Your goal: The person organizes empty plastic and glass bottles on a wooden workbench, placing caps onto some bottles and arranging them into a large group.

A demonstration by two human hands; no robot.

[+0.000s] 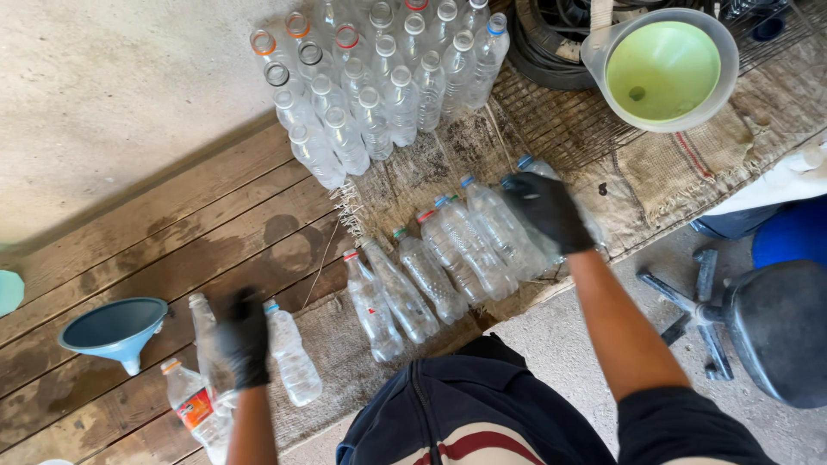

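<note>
Both my hands wear black gloves. My right hand [547,209] rests on a clear plastic bottle [527,168] with a blue cap, at the right end of a row of several empty bottles [431,275] lying side by side on burlap. My left hand [244,337] grips an uncapped clear bottle [205,331] lying on the wooden planks; a blue-capped bottle [291,357] lies just right of it and a red-labelled bottle [194,405] just left.
A cluster of upright clear bottles [379,86] stands at the back. A green-lined funnel bowl [663,69] sits at the back right by coiled black hose [543,43]. A blue funnel [116,331] lies at left. A black stool [775,331] stands at right.
</note>
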